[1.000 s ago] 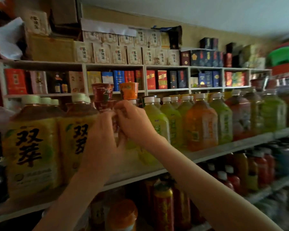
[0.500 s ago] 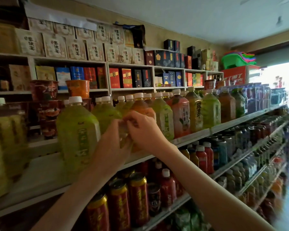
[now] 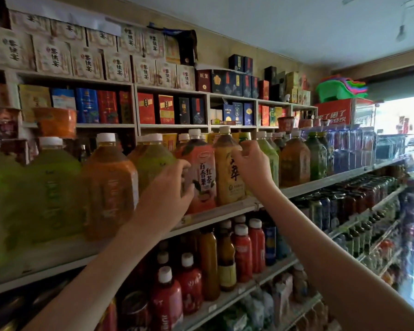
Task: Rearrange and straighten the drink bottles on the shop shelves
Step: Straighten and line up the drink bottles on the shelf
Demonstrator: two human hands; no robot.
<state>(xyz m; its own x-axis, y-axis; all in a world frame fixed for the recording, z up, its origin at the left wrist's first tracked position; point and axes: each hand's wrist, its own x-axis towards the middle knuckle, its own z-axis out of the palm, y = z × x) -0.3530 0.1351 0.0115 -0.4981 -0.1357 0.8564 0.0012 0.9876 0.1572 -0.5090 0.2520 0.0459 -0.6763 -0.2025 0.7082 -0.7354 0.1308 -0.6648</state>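
Drink bottles (image 3: 110,185) stand in a long row on the top drink shelf (image 3: 320,181), and more small bottles (image 3: 242,249) fill the shelves under it. The bottles are packed close and sit near the front edge. If a hand pushes one too hard or pulls it out crooked, it could tip and knock the one next to it, and a big bottle could drop onto the small ones below. The red tea bottle (image 3: 204,173) and the yellow tea bottle (image 3: 226,163) touch side by side, so turning one may drag the other round too. Both arms reach up and forward to the shelf. The left hand (image 3: 167,187) is at the left side of the red tea bottle, with its fingers (image 3: 181,164) spread apart in a curve and the thumb low, close to the label but not wrapped round it. The right hand (image 3: 255,168) is raised in front of the gap between the yellow tea bottle and a green bottle (image 3: 271,158). Its fingers (image 3: 243,150) are curled in, and I cannot tell if they are pinching a bottle or just near it.
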